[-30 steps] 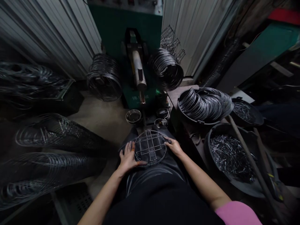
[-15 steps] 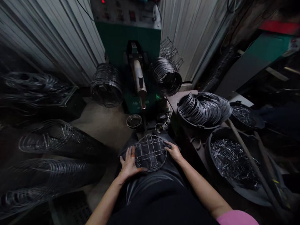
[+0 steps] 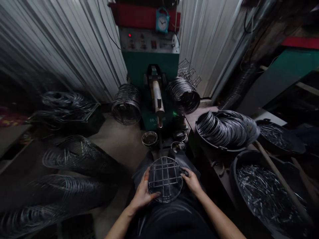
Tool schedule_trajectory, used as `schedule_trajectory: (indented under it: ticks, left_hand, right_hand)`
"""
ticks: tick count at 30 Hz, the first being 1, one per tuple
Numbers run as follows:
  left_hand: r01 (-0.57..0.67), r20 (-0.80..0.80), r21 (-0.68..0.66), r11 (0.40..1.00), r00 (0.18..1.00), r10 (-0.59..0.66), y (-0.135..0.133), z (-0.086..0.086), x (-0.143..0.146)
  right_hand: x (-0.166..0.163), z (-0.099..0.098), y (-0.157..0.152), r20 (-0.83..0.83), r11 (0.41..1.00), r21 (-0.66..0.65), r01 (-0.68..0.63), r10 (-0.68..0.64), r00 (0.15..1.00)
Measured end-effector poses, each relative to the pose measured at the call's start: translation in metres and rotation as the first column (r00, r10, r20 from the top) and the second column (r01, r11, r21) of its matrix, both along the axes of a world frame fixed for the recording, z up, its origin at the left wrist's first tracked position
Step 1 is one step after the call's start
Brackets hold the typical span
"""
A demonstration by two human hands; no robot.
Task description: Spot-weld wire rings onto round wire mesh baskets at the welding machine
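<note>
A round wire rack (image 3: 166,182) with crossing bars lies over my lap. My left hand (image 3: 142,195) grips its left edge, the thumb over the lower-left rim and the other fingers along or under the side. On the opposite side, my right hand (image 3: 192,182) pinches the rim between thumb and fingers; a small dark piece by those fingers is too unclear to name. Just beyond the rack hangs the metal electrode arm (image 3: 157,96) of a green machine (image 3: 134,63), its tip pointing down.
Small round dishes (image 3: 150,138) stand below the machine, with coils of wire rings (image 3: 126,104) on either side. At right, one tub (image 3: 233,172) holds short wire pieces and another basin (image 3: 199,132) holds rings. Ring stacks (image 3: 72,152) lie at left.
My left hand has gone from spread fingers beside the rack to a closed hold on its edge. My right hand keeps its grip. The head view has tilted up, showing a clock.
</note>
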State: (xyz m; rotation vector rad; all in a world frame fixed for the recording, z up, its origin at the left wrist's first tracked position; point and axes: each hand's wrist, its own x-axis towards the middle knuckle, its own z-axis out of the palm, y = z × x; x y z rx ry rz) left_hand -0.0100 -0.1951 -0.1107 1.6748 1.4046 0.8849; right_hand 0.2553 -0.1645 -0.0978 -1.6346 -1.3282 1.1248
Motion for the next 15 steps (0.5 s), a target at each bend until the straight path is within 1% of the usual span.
schedule_trajectory:
  ticks: [2,5,7,9,11,13,14,15]
  left_hand:
    - [0.018,0.018,-0.009,1.000,1.000,-0.018,-0.003,-0.001,0.000]
    - [0.092,0.033,-0.044,0.995,0.995,-0.091,-0.005,0.001,-0.005]
    - [0.160,0.031,-0.084,0.984,0.987,-0.158,-0.001,0.006,-0.015]
    - [0.268,0.037,-0.127,0.955,0.963,-0.266,0.012,0.013,-0.030]
    - [0.414,0.067,-0.172,0.894,0.910,-0.409,0.038,0.026,-0.051]
    - [0.508,0.077,-0.226,0.831,0.860,-0.504,0.078,0.042,-0.070]
    - [0.474,0.020,-0.221,0.853,0.876,-0.481,0.102,0.051,-0.078]
    - [0.368,-0.098,-0.174,0.913,0.917,-0.388,0.126,0.060,-0.083]
  right_hand:
    - [0.001,-0.001,-0.001,-0.016,1.000,0.001,0.004,-0.004,1.000]
    - [0.002,-0.001,-0.001,-0.034,1.000,0.012,-0.011,0.011,0.999]
    - [0.003,0.002,-0.002,-0.037,1.000,0.010,-0.019,0.020,0.999]
    - [0.004,0.005,-0.003,-0.042,1.000,0.009,-0.021,0.022,0.999]
    - [0.005,0.007,-0.003,-0.055,1.000,0.003,-0.028,0.028,0.998]
    - [0.005,0.007,-0.002,-0.062,1.000,-0.006,-0.028,0.027,0.998]
    - [0.005,0.006,-0.001,-0.063,1.000,-0.009,-0.023,0.022,0.998]
    - [0.006,0.004,0.000,-0.065,1.000,-0.011,-0.019,0.018,0.998]
